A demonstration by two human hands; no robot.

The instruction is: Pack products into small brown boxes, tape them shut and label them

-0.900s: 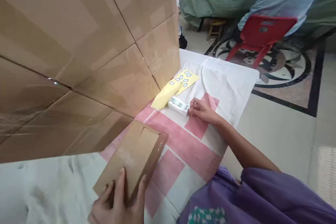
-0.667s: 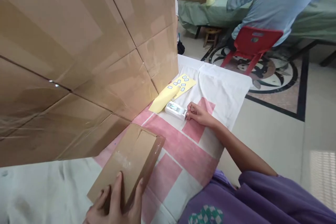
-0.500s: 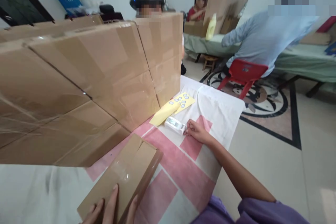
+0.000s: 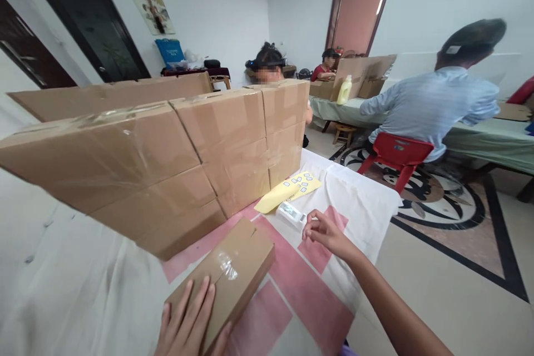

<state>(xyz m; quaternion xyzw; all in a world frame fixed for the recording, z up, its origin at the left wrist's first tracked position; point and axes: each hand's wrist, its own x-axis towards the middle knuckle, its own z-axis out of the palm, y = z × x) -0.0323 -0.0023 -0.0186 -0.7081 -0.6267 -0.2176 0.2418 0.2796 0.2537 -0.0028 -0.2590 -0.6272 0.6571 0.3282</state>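
A closed brown cardboard box (image 4: pixel 233 272) lies on the table, with a strip of shiny clear tape on its top. My left hand (image 4: pixel 187 317) rests on its near end, fingers spread flat on top and thumb along the right side. My right hand (image 4: pixel 323 233) is above the table by the end of a small white box-shaped item (image 4: pixel 291 215) with a printed label. Its fingers are curled with the tips close together; whether something thin is between them I cannot make out. Behind the white item lies a yellow sheet (image 4: pixel 287 192) with small blue-edged stickers.
A wall of taped cardboard cartons (image 4: pixel 225 150) stands along the table's far left side. The table has a white and pink cloth (image 4: pixel 308 295). Beyond it a person sits on a red chair (image 4: pixel 403 150) at another table, which holds a yellow bottle (image 4: pixel 344 90).
My view has tilted up, showing more of the room. My right hand has lifted slightly, its fingers less tightly bunched. More of my left hand shows, still on the cardboard box.
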